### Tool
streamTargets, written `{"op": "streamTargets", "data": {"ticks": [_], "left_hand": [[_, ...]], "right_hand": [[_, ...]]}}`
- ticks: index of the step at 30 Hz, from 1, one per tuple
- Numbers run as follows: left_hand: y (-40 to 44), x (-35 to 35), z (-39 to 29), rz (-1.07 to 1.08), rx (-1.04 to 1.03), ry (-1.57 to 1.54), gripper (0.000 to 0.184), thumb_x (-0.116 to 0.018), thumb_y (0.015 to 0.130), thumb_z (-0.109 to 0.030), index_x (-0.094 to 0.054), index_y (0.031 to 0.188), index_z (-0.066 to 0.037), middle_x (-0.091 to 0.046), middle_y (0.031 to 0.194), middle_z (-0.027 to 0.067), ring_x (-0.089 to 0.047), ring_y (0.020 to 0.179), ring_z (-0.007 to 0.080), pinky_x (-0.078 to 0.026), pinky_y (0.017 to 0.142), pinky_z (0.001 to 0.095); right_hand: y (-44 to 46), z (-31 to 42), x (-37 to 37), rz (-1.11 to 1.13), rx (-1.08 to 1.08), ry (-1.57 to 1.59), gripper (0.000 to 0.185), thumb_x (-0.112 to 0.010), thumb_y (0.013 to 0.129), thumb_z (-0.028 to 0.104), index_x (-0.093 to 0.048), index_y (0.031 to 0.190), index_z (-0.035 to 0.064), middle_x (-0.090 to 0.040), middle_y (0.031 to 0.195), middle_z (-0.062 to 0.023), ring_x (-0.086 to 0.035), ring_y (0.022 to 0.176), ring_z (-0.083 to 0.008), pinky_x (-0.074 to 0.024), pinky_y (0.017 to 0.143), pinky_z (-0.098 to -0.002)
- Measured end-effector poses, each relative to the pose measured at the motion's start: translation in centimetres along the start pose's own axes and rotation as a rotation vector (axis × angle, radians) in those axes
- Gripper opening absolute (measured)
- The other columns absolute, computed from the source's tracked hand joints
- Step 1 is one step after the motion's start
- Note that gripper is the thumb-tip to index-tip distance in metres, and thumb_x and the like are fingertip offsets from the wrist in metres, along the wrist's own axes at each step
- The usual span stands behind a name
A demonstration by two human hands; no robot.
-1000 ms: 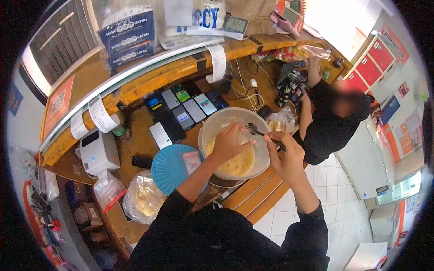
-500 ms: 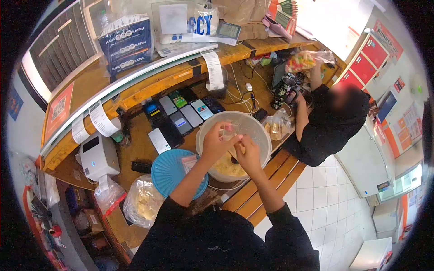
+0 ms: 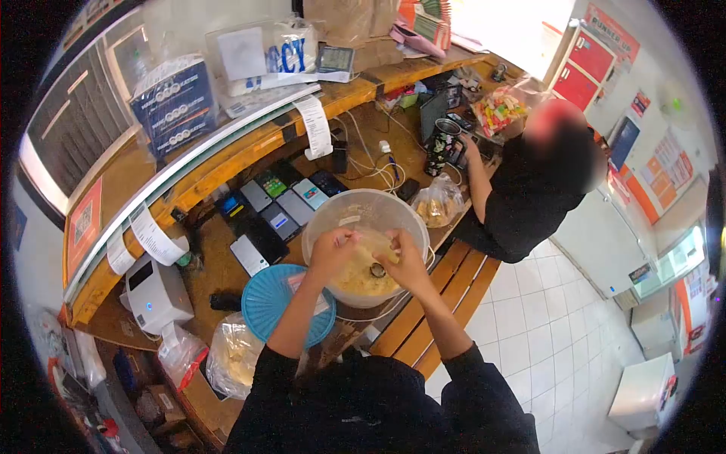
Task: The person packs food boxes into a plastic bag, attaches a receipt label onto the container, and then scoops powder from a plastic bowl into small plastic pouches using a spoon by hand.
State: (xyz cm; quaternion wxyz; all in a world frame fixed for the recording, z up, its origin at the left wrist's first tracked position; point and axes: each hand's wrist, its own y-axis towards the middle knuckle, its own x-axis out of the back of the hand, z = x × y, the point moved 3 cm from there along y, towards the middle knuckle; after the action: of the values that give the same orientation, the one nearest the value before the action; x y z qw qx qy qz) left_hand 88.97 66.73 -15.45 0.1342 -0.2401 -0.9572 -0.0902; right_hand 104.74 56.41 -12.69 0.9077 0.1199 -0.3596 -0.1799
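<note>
Pinching a clear bag [image 3: 372, 244] with the narrowed fingers of my left hand [image 3: 328, 254] and right hand [image 3: 407, 265], I hold it over the tub [image 3: 414, 228].

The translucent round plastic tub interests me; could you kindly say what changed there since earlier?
The small black spoon, earlier raised by the right hand, now dips into the tub; whether it's held is unclear. That hand moved inward from the rim. The round blue lid stayed.

Smooth translucent plastic tub [image 3: 417, 236], ribbed plastic lid [image 3: 266, 303] at its 8 o'clock, glossy crinkled plastic bag [image 3: 439, 204] at 2 o'clock, smooth wooden bench [image 3: 452, 293] at 4 o'clock, paper receipt [image 3: 314, 127] at 11 o'clock
</note>
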Motion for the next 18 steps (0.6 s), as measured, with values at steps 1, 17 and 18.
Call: {"op": "streamTargets", "data": {"ticks": [1,17,18], "left_hand": [[-0.2,-0.1,-0.9,0.010,-0.009,0.001,0.023,-0.063,0.081,-0.026,-0.065,0.091,-0.006,-0.062,0.069,0.0072,-0.056,0.061,0.0138,-0.042,0.056,0.0286],[-2.3,-0.4,-3.5,-0.035,0.014,-0.231,0.017,-0.058,0.087,-0.020,-0.058,0.091,-0.003,-0.065,0.081,0.0063,-0.057,0.071,0.0089,-0.045,0.061,0.0237],[-2.8,-0.4,-4.7,-0.014,0.052,-0.345,0.017,-0.061,0.085,-0.018,-0.057,0.092,-0.003,-0.064,0.082,0.0060,-0.057,0.071,0.0086,-0.044,0.062,0.0232]], "right_hand": [[-0.1,1.4,0.6,-0.013,-0.003,-0.003,0.042,-0.068,0.077,0.012,-0.044,0.111,0.0058,-0.052,0.084,-0.0072,-0.054,0.080,-0.0161,-0.0466,0.073,-0.0286],[-0.6,0.6,0.0,-0.037,-0.259,0.594,0.027,-0.063,0.084,0.013,-0.057,0.104,-0.0040,-0.063,0.089,-0.0073,-0.059,0.084,-0.0119,-0.0463,0.074,-0.0255],[-0.8,1.0,0.2,-0.065,-0.238,0.639,0.019,-0.062,0.085,0.012,-0.061,0.097,-0.0036,-0.064,0.081,-0.0036,-0.059,0.078,-0.0092,-0.0458,0.071,-0.0235]]}}
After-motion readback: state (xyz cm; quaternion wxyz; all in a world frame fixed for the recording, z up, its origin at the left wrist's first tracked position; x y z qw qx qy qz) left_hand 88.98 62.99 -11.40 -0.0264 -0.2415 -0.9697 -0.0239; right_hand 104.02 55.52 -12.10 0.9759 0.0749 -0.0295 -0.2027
